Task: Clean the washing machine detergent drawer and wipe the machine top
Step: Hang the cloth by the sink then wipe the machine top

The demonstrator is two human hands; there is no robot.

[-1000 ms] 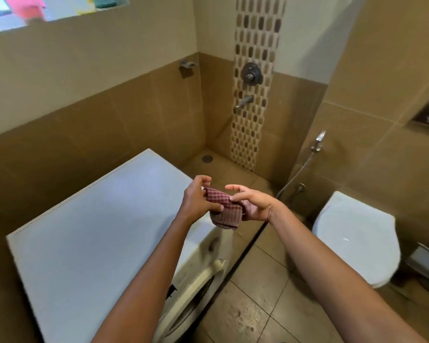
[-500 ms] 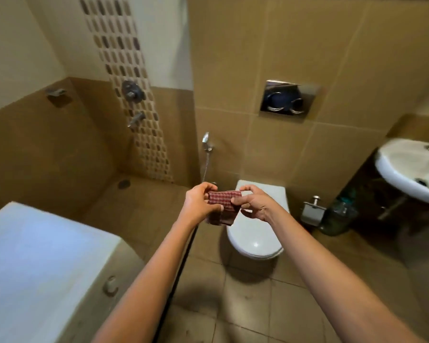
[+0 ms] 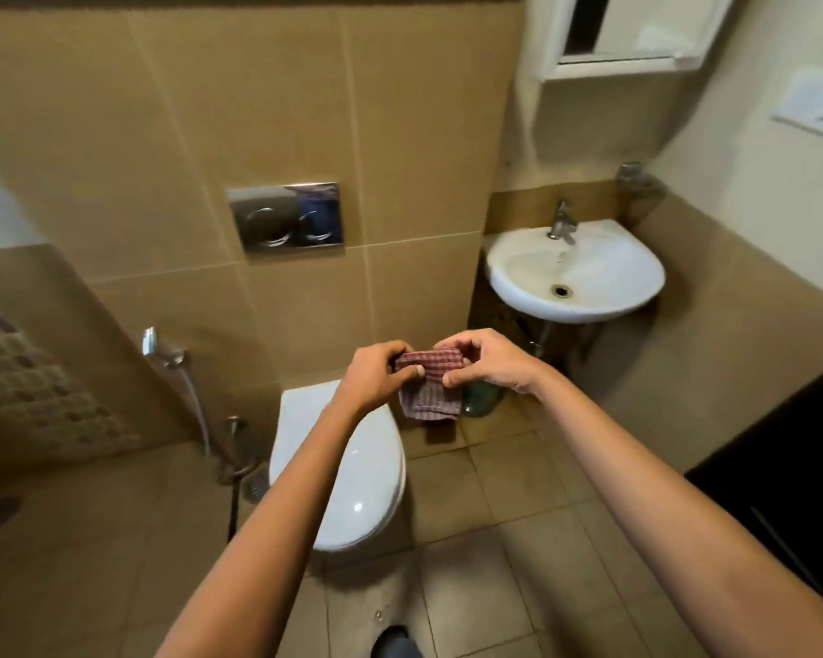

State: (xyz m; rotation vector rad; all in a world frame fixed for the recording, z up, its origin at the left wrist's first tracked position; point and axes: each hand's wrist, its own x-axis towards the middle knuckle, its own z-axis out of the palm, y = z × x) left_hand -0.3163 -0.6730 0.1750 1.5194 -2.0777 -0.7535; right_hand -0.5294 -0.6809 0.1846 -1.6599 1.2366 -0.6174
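Straight ahead, wall (image 3: 400,111): tan tiles fill 12 o'clock, flush plate (image 3: 286,216) at 10.
Floor (image 3: 519,515): brown tiles, 5 to 7 o'clock, look damp to me.
Toilet (image 3: 348,467): white, lid down, 7 o'clock, under my left forearm.
Basin (image 3: 533,277): white corner basin at 2 o'clock, tap (image 3: 561,225) at its back rim.
Washing machine: not in view, so I can't place the drawer or top from here.
Risk 1: cloth (image 3: 431,387) is held by light pinches only. A slip at either corner drops it on the floor beside the toilet, and a dirty rag then goes on the machine.
Risk 2: head is pointed away from the machine, so a blind reach back could bump the toilet or wall.
Arms: both stretched forward, meeting just below centre.
Left hand (image 3: 376,375): knuckles up, fingers curled, thumb and fingers nip the cloth's left top corner.
Right hand (image 3: 490,360): wrist bent inward, thumb and fingertips pinch the right top edge.
Cloth location: red check, folded, hanging between both hands at 6 o'clock of centre, in front of a green bottle (image 3: 478,401).
Step guess: refolding, or heading for the basin to wet it.
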